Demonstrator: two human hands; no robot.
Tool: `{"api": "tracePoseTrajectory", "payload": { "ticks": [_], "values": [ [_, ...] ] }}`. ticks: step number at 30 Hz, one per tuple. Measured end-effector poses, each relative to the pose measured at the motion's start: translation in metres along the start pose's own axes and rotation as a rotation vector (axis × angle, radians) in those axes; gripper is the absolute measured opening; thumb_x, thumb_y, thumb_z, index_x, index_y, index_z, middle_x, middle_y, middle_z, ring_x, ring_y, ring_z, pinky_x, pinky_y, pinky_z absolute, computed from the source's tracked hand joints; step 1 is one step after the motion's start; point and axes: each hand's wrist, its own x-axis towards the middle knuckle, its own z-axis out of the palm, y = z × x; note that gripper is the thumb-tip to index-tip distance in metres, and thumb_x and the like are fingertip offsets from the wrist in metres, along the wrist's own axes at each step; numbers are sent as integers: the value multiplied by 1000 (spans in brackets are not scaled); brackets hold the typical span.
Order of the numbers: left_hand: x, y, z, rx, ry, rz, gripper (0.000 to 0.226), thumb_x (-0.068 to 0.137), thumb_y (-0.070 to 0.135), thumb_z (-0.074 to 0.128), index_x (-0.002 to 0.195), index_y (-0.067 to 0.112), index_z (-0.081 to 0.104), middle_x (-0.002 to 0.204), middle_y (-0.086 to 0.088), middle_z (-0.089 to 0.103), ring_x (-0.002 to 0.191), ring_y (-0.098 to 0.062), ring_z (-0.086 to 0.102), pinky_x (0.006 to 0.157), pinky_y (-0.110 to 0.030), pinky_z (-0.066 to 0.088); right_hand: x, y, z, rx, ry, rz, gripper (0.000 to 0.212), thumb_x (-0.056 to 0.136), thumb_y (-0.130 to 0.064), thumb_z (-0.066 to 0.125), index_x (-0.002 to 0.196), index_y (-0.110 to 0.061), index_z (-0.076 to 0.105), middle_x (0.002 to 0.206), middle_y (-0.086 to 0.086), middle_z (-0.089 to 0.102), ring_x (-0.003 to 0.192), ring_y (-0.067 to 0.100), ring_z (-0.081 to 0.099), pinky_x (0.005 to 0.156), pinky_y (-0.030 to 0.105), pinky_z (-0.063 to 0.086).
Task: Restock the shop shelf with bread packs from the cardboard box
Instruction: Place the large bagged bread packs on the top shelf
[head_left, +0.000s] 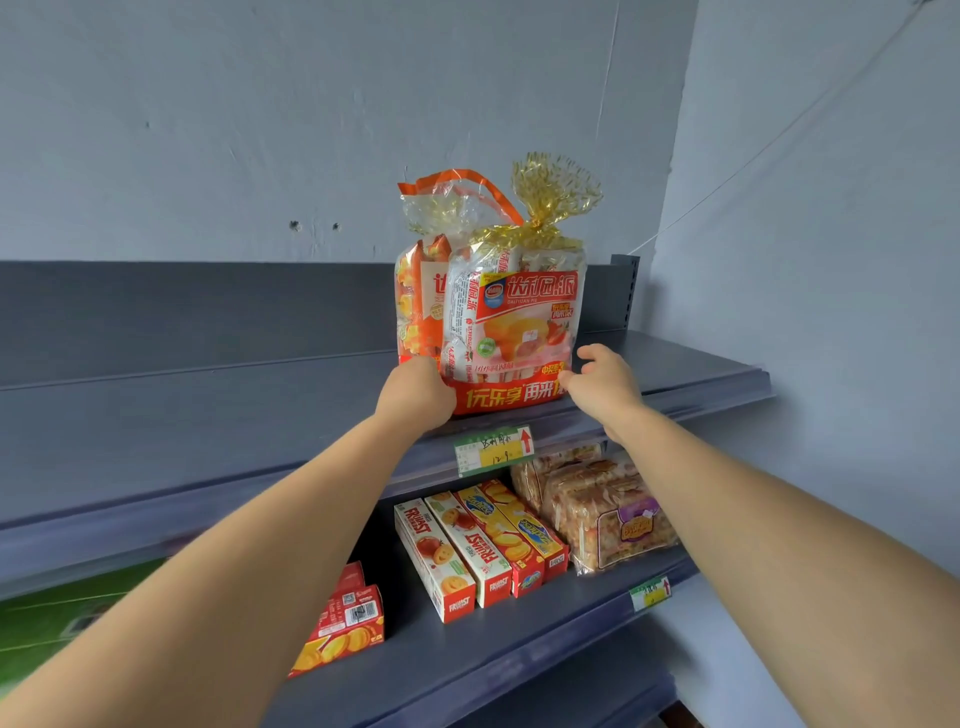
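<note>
A big bread pack (493, 322) stood upright near the front edge of the top shelf (208, 410). The left hand (418, 392) pressed against its lower left corner. The right hand (602, 384) sat at its lower right corner, fingers spread loose, thumb touching the wrapper. Biscuit boxes (467, 551) lay on the shelf below.

Both bare arms are extended forward and upward, forearms converging toward the centre. The left hand (418, 392) is seen from the back, knuckles up, fingers curled and hidden. The right hand (602, 382) is held slightly apart, fingers loosely bent and partly spread, thumb pointed inward. Wrists are straight.
</note>
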Motion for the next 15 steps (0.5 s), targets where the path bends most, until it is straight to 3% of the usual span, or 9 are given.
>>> {"api": "tracePoseTrajectory", "payload": {
  "ticks": [12, 15],
  "values": [
    [-15, -24, -18, 94, -92, 247, 21, 94, 13, 48, 103, 3, 64, 100, -11, 66, 84, -26, 58, 66, -31, 45, -55, -4, 5, -143, 71, 95, 47, 93, -24, 60, 138, -13, 48, 143, 8, 50, 130, 28, 48, 107, 41, 40],
    [-26, -26, -24, 158, -107, 357, 23, 93, 11, 49, 109, 2, 64, 105, -14, 66, 89, -29, 59, 70, -35, 49, -80, -4, 4, -175, 112, 139, 45, 92, -24, 61, 135, -13, 52, 139, 8, 54, 127, 27, 50, 106, 38, 42]
  ]
}}
